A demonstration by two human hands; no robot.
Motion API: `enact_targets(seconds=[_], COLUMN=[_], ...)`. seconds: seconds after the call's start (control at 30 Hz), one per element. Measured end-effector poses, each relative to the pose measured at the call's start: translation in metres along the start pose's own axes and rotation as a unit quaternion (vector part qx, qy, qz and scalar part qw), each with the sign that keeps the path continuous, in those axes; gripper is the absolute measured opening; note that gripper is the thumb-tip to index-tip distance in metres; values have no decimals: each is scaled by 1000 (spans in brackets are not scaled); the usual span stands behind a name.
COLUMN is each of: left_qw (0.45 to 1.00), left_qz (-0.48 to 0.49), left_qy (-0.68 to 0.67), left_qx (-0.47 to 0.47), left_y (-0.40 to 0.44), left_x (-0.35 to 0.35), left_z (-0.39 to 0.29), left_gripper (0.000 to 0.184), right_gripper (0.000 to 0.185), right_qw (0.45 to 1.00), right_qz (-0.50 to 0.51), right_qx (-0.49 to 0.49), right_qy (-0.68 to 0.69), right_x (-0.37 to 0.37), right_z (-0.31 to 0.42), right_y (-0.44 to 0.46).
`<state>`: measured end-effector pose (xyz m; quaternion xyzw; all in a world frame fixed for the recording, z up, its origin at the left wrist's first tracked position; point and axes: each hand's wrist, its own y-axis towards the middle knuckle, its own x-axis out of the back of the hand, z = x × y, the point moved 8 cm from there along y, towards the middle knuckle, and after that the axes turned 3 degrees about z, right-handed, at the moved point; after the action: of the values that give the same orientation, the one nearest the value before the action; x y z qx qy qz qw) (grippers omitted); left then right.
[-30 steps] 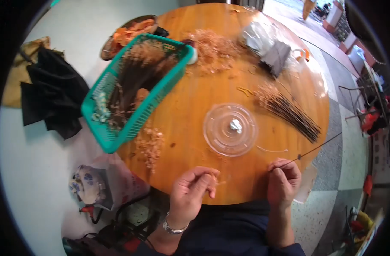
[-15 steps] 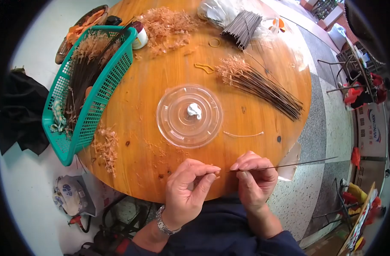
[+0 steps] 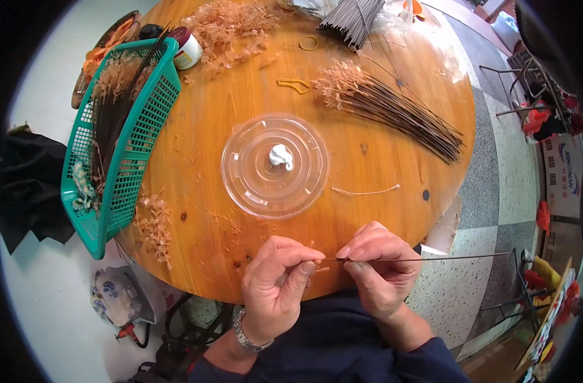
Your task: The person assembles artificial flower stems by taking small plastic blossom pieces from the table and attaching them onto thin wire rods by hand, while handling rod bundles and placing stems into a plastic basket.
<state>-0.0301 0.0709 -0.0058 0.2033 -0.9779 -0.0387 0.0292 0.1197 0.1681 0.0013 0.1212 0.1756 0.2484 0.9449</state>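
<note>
In the head view, the right hand [image 3: 384, 274] grips a long, thin, dark stick [image 3: 457, 258] between thumb and fingers, in front of the person's body at the near edge of the round, orange-brown wooden desk [image 3: 196, 134]. The stick lies nearly level, its long part pointing out to the right past the desk edge. The left hand [image 3: 272, 281] is closed in a pinch at the stick's other end, on a tiny orange piece [image 3: 317, 260]; whether piece and stick touch is too small to tell.

Beyond the hands, a round, clear plastic lid [image 3: 259, 191] carries a small white lump [image 3: 280, 157]. A thin, whitish strand [image 3: 367, 193] lies just right of the lid. Farther back is a bundle of dark stems with orange, flower-like tips [image 3: 393, 108]. A green plastic basket [image 3: 145, 127] stands at the left, holding more dark stems.
</note>
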Motion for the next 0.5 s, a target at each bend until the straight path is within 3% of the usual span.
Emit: enact_targets(seconds=[0.5], left_qw=[1000], left_qz=[4], left_qy=[12], left_qx=[5], left_y=[0], left_x=[2], left_z=[-4], left_gripper=[7], right_gripper=[18], right_qw=[999], right_qz=[-13], right_qx=[-31], right_qy=[-11], right_x=[-1], right_z=[-5], right_y=[-4])
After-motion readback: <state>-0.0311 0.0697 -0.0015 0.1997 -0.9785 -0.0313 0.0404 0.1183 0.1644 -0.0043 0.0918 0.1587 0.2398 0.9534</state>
